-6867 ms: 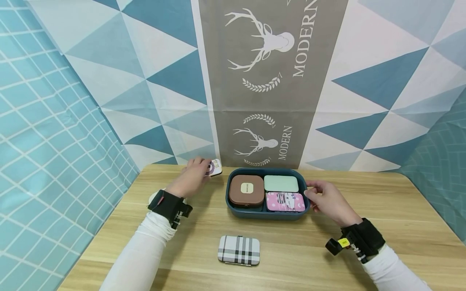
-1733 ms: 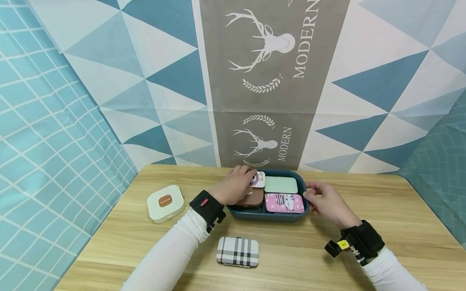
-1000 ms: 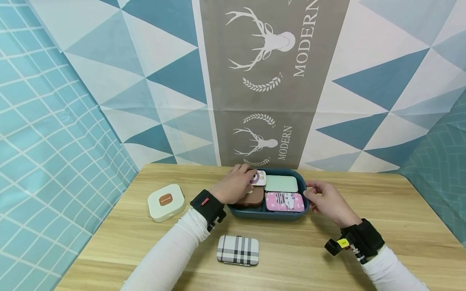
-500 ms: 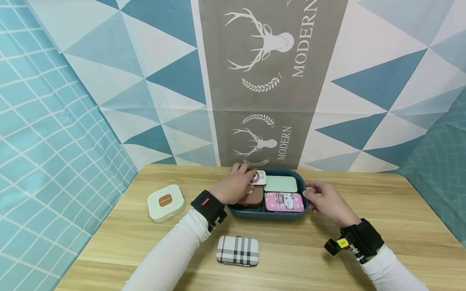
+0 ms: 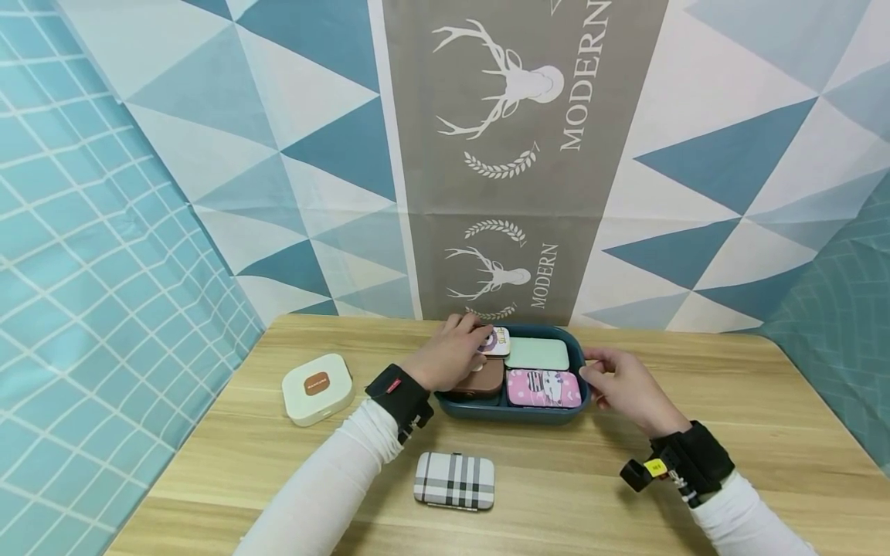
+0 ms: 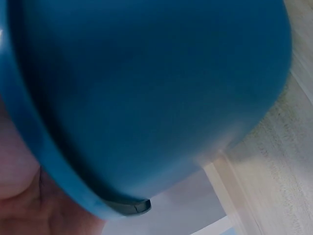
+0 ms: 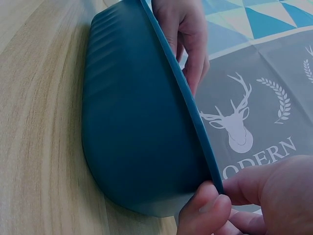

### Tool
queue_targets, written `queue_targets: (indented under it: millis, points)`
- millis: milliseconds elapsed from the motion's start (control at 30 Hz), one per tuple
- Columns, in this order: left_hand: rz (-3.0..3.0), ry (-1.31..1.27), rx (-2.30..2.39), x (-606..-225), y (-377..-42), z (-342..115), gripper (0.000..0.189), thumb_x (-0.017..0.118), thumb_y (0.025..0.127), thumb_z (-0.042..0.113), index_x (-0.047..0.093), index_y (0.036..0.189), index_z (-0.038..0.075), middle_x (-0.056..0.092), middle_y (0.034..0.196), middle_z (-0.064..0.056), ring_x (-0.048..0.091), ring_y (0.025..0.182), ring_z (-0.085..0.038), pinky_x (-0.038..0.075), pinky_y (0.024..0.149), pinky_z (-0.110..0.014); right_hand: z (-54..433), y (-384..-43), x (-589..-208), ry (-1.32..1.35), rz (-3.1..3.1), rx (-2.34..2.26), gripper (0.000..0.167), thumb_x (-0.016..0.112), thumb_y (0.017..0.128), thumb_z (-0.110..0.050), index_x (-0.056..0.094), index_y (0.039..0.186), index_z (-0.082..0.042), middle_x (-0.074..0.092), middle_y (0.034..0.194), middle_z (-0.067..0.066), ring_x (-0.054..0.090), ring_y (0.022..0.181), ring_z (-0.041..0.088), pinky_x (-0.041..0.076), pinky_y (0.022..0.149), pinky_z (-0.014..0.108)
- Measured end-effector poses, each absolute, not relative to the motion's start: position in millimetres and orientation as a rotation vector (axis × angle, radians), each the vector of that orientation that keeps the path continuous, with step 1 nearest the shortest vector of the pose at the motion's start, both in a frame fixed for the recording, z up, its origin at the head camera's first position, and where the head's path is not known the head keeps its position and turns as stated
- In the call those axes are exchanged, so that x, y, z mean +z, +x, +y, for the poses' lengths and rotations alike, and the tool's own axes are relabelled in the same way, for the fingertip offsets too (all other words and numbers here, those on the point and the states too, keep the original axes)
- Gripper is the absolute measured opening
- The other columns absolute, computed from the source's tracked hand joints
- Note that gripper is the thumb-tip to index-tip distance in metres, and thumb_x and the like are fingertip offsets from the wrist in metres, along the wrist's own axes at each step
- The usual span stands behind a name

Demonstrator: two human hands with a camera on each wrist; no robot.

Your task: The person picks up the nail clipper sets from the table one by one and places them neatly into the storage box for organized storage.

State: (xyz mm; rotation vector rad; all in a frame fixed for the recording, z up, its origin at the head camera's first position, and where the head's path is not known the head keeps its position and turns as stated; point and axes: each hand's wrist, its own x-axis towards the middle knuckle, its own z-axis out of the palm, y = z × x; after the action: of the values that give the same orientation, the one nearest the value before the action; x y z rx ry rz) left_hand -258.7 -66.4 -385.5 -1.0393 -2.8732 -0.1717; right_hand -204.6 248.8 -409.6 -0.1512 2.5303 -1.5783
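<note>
As our left hand (image 5: 445, 354) edge-grips a likely light, rectangular white tin (image 5: 500, 341), our right hand (image 5: 629, 386) pinches the oblong blue plastic box's (image 5: 514, 415) three-o'clock rim (image 7: 201, 137).

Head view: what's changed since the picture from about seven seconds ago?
The left hand has carried the small white-and-purple tin rightward, from left of the blue tray to over the back of the brown case. The cream case, mostly hidden then, now shows. Unchanged: the right hand at the tray's right end, mint tin, pink tin, plaid case.
</note>
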Motion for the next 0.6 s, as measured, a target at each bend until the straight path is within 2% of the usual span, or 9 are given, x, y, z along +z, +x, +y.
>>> queue_targets:
  millis: [333, 600]
  points:
    - [-2.817, -1.082, -0.207, -386.4, -257.3, -69.5, 0.053, 0.064, 0.109, 0.024, 0.052, 0.154, 0.0, 0.051, 0.147, -0.017, 0.046, 0.134, -0.036, 0.039, 0.115, -0.049, 249.4, -205.0, -410.9, -0.155, 2.545, -1.568, 0.049, 0.059, 0.108, -0.009, 0.046, 0.151, 0.011, 0.06, 0.103, 0.019, 0.061, 0.075, 0.026, 0.057, 0.062, 0.031]
    - [-2.82, -1.064, -0.216, -389.6, -258.7, -73.4, 0.057, 0.066, 0.108, 0.027, 0.05, 0.156, 0.001, 0.049, 0.151, -0.019, 0.045, 0.138, -0.037, 0.037, 0.117, -0.05, 249.1, -204.7, -410.9, -0.158, 2.526, -1.586, 0.049, 0.058, 0.109, -0.01, 0.045, 0.152, 0.011, 0.06, 0.102, 0.019, 0.061, 0.074, 0.026, 0.057, 0.062, 0.031]
